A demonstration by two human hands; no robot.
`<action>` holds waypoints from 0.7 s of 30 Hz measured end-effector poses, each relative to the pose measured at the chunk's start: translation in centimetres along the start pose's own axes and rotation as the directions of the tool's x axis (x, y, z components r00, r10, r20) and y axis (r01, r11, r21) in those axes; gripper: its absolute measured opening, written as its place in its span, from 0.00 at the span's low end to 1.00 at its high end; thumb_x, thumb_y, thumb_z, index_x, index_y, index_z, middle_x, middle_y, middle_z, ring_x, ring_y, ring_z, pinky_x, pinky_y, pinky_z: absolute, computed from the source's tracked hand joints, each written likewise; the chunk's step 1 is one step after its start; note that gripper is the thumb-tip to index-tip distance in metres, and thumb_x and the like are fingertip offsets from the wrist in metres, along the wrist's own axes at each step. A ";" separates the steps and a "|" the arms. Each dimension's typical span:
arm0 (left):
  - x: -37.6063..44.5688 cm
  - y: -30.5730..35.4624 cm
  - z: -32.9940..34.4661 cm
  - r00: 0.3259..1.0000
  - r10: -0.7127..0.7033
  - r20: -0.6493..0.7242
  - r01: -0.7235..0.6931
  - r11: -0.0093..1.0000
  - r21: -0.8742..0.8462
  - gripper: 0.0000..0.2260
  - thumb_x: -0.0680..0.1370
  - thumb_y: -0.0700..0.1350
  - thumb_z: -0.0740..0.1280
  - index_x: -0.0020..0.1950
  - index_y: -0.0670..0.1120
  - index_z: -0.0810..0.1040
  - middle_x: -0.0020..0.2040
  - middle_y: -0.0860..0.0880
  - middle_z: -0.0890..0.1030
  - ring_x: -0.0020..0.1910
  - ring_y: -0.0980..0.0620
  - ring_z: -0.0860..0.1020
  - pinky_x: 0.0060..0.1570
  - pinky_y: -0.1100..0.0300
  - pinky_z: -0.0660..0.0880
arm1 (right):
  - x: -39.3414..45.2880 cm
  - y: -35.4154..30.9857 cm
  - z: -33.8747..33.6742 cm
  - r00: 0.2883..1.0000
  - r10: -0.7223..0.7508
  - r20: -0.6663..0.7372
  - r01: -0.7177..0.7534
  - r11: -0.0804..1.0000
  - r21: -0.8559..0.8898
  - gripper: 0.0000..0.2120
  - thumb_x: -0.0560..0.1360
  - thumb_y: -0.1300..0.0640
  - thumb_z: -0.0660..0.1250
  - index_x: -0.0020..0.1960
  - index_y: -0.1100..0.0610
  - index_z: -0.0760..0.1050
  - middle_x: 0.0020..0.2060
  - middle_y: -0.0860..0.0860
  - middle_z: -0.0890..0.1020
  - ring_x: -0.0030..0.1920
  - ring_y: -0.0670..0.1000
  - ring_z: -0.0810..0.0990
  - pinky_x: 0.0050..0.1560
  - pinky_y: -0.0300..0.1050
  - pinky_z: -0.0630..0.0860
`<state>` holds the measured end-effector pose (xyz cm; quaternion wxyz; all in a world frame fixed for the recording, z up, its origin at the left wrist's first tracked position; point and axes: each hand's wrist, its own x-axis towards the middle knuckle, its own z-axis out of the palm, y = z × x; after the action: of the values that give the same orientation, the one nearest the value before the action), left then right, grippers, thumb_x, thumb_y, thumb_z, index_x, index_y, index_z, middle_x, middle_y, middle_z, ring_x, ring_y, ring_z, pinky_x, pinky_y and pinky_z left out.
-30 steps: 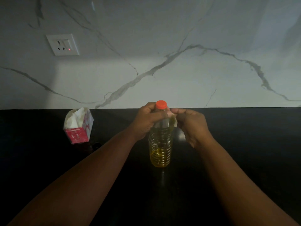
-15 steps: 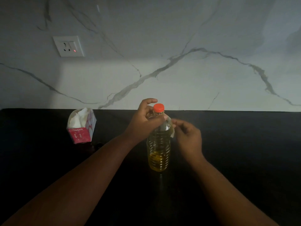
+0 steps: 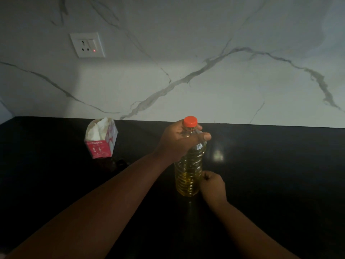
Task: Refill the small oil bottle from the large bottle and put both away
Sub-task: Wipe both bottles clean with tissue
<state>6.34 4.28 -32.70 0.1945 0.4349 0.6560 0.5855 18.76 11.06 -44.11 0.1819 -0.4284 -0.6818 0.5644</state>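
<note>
A clear ribbed oil bottle [image 3: 188, 176] with an orange cap [image 3: 190, 121] stands upright on the black counter [image 3: 280, 165], holding yellow oil in its lower part. My left hand [image 3: 180, 139] is wrapped around its shoulder and neck just under the cap. My right hand [image 3: 212, 186] sits low beside the bottle's base on the right, fingers curled shut, touching or nearly touching the bottle's side. No second bottle is visible.
A red and white tissue box [image 3: 100, 139] with paper sticking out stands at the back left of the counter. A small dark object [image 3: 120, 163] lies in front of it. A marble wall with a socket [image 3: 87, 44] rises behind.
My right hand has dropped from the bottle's neck down to its base. My left hand has closed more firmly around the neck. The view has shifted so the bottle sits further right.
</note>
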 end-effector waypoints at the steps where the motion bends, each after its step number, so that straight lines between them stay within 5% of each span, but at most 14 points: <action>1: 0.0 -0.1 0.0 1.000 -0.005 0.005 0.005 1.000 -0.001 0.20 0.62 0.59 0.75 0.48 0.49 0.82 0.43 0.51 0.86 0.46 0.51 0.85 0.50 0.51 0.82 | -0.1 -0.7 -0.4 0.999 0.033 0.023 -0.035 0.996 0.085 0.10 0.75 0.68 0.63 0.42 0.59 0.81 0.36 0.54 0.85 0.39 0.53 0.84 0.39 0.46 0.82; 7: 0.6 -0.8 -0.3 1.000 0.000 0.018 0.000 1.000 -0.010 0.13 0.65 0.56 0.74 0.47 0.54 0.83 0.45 0.52 0.86 0.46 0.52 0.85 0.50 0.50 0.82 | -1.7 -8.7 -3.0 0.995 -0.094 0.012 0.083 0.922 0.377 0.10 0.75 0.69 0.65 0.38 0.59 0.81 0.30 0.52 0.84 0.29 0.46 0.82 0.26 0.36 0.76; 10: 0.7 -1.1 -0.5 1.000 0.005 0.030 -0.004 1.000 -0.029 0.11 0.68 0.54 0.75 0.49 0.56 0.83 0.47 0.49 0.86 0.50 0.47 0.84 0.55 0.39 0.80 | -2.5 -12.1 -4.0 0.988 -0.155 -0.022 0.145 0.855 0.497 0.10 0.74 0.70 0.65 0.40 0.60 0.82 0.33 0.54 0.85 0.34 0.51 0.85 0.29 0.39 0.79; 13: 0.7 -1.0 -0.6 0.997 0.008 0.083 -0.005 0.999 -0.039 0.16 0.69 0.55 0.75 0.57 0.58 0.82 0.53 0.50 0.85 0.55 0.48 0.83 0.58 0.41 0.79 | -3.1 -13.5 -4.6 0.980 -0.188 -0.071 0.195 0.802 0.565 0.10 0.74 0.71 0.66 0.43 0.59 0.82 0.38 0.55 0.86 0.40 0.52 0.85 0.37 0.41 0.81; 18: 0.5 -0.7 -0.7 0.993 -0.002 0.121 0.007 0.999 -0.039 0.27 0.69 0.57 0.73 0.66 0.68 0.71 0.63 0.67 0.78 0.66 0.62 0.75 0.60 0.64 0.74 | -3.5 -14.0 -4.1 0.918 -0.382 -0.105 0.394 0.846 0.360 0.10 0.76 0.67 0.65 0.50 0.58 0.83 0.41 0.49 0.86 0.43 0.43 0.84 0.41 0.35 0.80; 21: 0.7 -0.4 -1.2 0.985 -0.023 0.172 0.024 1.000 -0.007 0.32 0.69 0.58 0.72 0.71 0.66 0.67 0.64 0.72 0.74 0.70 0.61 0.71 0.65 0.59 0.71 | -3.2 -13.8 -3.6 0.845 -0.523 -0.112 0.535 0.830 0.156 0.12 0.78 0.66 0.64 0.53 0.56 0.83 0.43 0.47 0.85 0.43 0.41 0.83 0.42 0.32 0.79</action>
<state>4.91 4.13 -32.66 0.2591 0.4750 0.6392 0.5464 17.99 10.81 -29.57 0.3911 -0.2228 -0.7132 0.5374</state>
